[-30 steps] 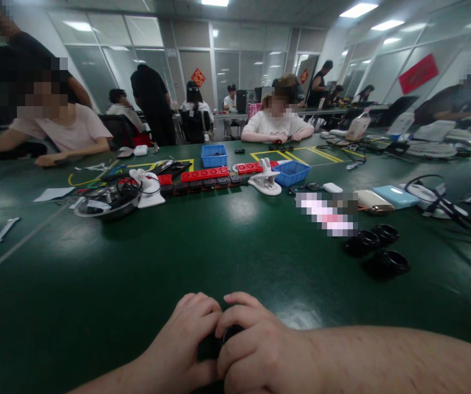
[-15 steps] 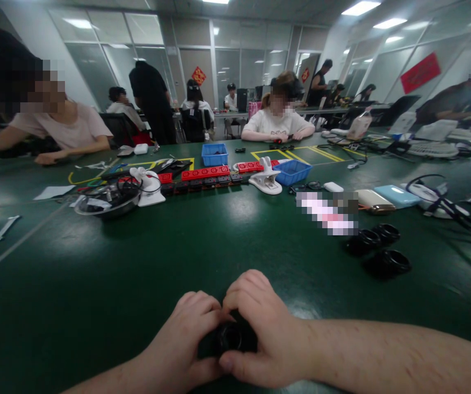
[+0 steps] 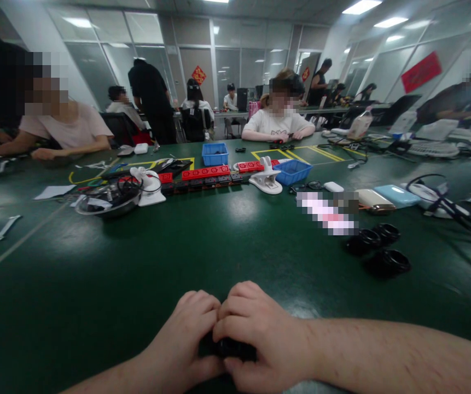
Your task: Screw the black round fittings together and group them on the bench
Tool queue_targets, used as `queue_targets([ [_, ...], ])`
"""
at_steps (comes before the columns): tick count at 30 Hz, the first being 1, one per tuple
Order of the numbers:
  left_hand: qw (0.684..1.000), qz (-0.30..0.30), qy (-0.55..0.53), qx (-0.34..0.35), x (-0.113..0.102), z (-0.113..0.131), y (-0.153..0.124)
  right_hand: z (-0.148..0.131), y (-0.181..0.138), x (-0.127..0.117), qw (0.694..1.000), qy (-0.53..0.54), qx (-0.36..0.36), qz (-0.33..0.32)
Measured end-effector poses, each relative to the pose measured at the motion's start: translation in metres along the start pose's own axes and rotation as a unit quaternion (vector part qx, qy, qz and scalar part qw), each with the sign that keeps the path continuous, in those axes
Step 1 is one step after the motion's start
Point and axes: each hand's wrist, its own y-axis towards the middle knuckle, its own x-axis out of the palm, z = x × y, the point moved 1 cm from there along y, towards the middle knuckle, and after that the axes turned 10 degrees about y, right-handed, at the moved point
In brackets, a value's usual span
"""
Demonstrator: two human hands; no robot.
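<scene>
Both my hands meet at the near edge of the green table. My left hand and my right hand are curled together around a small black round part, of which only a dark sliver shows between the fingers. Three similar black ring-shaped parts lie on the table to the right, well apart from my hands.
Mid-table lie a clear bowl with cables, white clamps, red and black power strips and two blue bins. Phones and cables sit at the right. Several other people sit or stand around the far side.
My right hand had lifted its fingers, baring the black round part; now its fingers have folded back over it. The view barely shifted.
</scene>
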Motion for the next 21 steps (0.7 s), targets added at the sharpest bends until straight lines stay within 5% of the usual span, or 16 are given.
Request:
queue_targets([
  [21,1.000,-0.018,-0.001,-0.009,-0.0016,0.0001,0.0007,-0.0028,-0.0076,0.0020,0.993,-0.043,-0.101,-0.042],
])
